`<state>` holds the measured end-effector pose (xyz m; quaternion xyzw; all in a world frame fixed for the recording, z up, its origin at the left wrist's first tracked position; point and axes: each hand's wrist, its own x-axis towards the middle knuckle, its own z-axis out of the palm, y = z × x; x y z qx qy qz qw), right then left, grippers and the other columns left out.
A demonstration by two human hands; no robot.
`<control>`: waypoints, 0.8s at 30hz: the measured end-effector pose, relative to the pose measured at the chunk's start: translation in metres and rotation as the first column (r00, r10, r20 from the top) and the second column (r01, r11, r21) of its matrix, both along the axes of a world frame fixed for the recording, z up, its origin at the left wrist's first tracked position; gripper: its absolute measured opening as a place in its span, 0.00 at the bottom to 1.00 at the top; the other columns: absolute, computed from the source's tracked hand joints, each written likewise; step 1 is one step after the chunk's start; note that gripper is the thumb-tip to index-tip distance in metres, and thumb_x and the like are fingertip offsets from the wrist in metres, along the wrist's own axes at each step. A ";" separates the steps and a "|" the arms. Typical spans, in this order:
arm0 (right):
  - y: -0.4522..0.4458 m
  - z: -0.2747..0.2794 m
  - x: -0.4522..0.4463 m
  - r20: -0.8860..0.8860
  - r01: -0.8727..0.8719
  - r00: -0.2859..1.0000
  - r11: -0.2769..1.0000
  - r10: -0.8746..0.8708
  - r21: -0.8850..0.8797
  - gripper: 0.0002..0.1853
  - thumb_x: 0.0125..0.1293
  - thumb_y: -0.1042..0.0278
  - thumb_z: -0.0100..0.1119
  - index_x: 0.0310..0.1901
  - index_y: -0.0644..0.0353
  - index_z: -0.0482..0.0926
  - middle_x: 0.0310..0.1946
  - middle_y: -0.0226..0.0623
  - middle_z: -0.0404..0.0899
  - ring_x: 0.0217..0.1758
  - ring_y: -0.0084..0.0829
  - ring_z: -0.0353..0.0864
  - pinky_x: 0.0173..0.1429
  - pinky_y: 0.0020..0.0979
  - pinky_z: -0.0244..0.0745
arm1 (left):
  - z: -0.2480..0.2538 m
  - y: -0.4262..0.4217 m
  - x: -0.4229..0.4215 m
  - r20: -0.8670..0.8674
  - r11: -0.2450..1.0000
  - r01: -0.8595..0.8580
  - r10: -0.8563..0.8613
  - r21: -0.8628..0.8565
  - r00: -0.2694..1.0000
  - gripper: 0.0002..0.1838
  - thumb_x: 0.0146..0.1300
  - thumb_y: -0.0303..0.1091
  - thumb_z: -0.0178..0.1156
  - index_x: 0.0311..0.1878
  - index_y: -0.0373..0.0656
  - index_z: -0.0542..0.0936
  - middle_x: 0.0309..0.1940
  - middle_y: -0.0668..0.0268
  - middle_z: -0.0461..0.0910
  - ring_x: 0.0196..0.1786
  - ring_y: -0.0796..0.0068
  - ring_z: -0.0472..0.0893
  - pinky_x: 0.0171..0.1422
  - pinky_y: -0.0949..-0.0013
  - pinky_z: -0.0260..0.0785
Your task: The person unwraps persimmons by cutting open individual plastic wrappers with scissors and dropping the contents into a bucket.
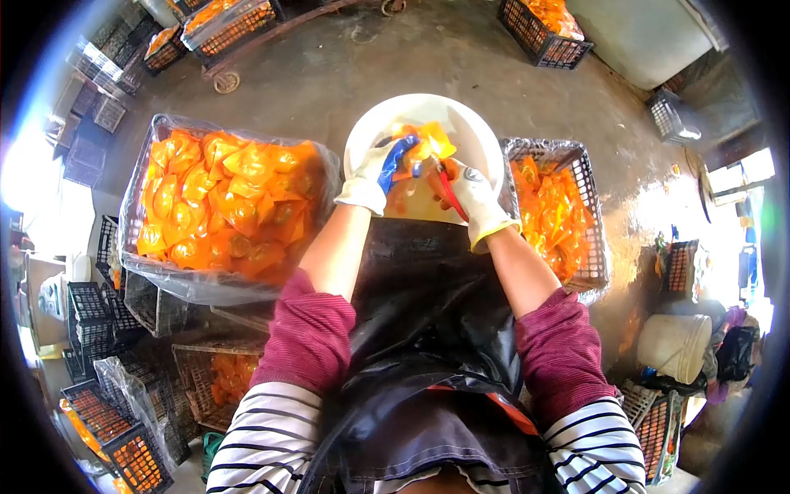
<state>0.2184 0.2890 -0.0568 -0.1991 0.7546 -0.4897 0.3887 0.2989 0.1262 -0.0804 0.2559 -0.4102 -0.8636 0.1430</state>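
Note:
My left hand [377, 175], in a white glove with a blue part, is closed on an orange plastic packet [430, 140] with a bright yellow edge. My right hand [475, 198], in a white glove with a yellow cuff, grips a red-handled tool [449, 191]. The tool's working end meets the packet's lower right side, and its exact kind is hard to make out. Both hands are over a round white tub [411, 105] in front of my black apron. Some liquid and orange pieces show in the tub, partly hidden by the hands.
A plastic-lined crate [136, 193] full of orange packets stands left of the tub. Another crate [594, 206] of packets stands on the right. More filled crates [543, 37] sit farther off on the wet floor. A white bucket [675, 342] lies at right.

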 end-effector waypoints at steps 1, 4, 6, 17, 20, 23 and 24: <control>0.000 0.000 -0.001 -0.004 0.032 0.999 0.999 -0.032 -0.020 0.08 0.68 0.64 0.54 0.44 0.55 0.79 0.27 0.27 0.76 0.28 0.20 0.76 0.30 0.21 0.68 | 0.001 0.002 0.001 0.008 0.998 0.048 -0.048 0.040 0.999 0.15 0.61 0.32 0.65 0.50 0.39 0.79 0.43 0.61 0.80 0.41 0.66 0.81 0.38 0.66 0.79; 0.001 -0.011 -0.008 -0.019 0.027 0.999 0.998 -0.028 -0.048 0.09 0.70 0.63 0.49 0.42 0.54 0.78 0.27 0.26 0.76 0.28 0.19 0.74 0.30 0.21 0.67 | 0.000 0.001 0.003 0.151 0.982 0.159 -0.142 -0.106 0.978 0.19 0.59 0.32 0.66 0.53 0.40 0.78 0.42 0.62 0.80 0.42 0.68 0.81 0.40 0.67 0.78; 0.001 -0.022 -0.012 -0.070 -0.007 0.998 0.999 0.004 -0.038 0.09 0.69 0.63 0.49 0.45 0.53 0.78 0.27 0.29 0.77 0.27 0.21 0.75 0.30 0.24 0.68 | -0.004 0.003 -0.001 0.225 0.947 0.102 -0.032 -0.305 0.974 0.20 0.59 0.32 0.66 0.54 0.40 0.77 0.43 0.61 0.80 0.44 0.68 0.82 0.42 0.70 0.77; 0.015 -0.030 -0.046 0.307 0.373 0.919 0.801 -0.249 -0.468 0.19 0.71 0.55 0.49 0.54 0.59 0.74 0.36 0.40 0.82 0.29 0.34 0.82 0.27 0.32 0.75 | 0.009 0.003 0.005 0.135 0.811 -0.024 0.126 -0.584 0.983 0.19 0.59 0.28 0.64 0.55 0.37 0.78 0.46 0.64 0.81 0.46 0.74 0.79 0.52 0.74 0.71; 0.074 0.046 -0.029 0.138 0.372 0.926 0.791 -0.351 -0.487 0.18 0.73 0.61 0.44 0.54 0.66 0.74 0.41 0.47 0.83 0.36 0.33 0.83 0.42 0.27 0.78 | -0.032 -0.023 0.003 0.106 0.891 0.053 -0.005 -0.452 0.994 0.14 0.62 0.30 0.63 0.51 0.37 0.80 0.44 0.65 0.82 0.47 0.76 0.79 0.55 0.74 0.71; 0.140 0.056 -0.043 0.225 0.559 0.828 0.721 -0.514 -0.409 0.15 0.70 0.58 0.53 0.50 0.59 0.77 0.42 0.37 0.83 0.37 0.31 0.84 0.40 0.31 0.79 | -0.018 -0.011 0.006 0.120 0.959 0.022 0.013 -0.284 0.993 0.14 0.62 0.28 0.62 0.50 0.36 0.80 0.44 0.64 0.82 0.44 0.78 0.80 0.50 0.78 0.72; 0.158 0.059 -0.036 0.182 0.652 0.757 0.711 -0.627 -0.262 0.15 0.69 0.58 0.52 0.50 0.59 0.77 0.44 0.40 0.82 0.41 0.34 0.84 0.44 0.34 0.78 | -0.020 -0.017 0.006 0.162 0.955 0.069 -0.023 -0.287 0.986 0.14 0.60 0.26 0.63 0.49 0.35 0.80 0.42 0.64 0.83 0.41 0.79 0.80 0.47 0.79 0.73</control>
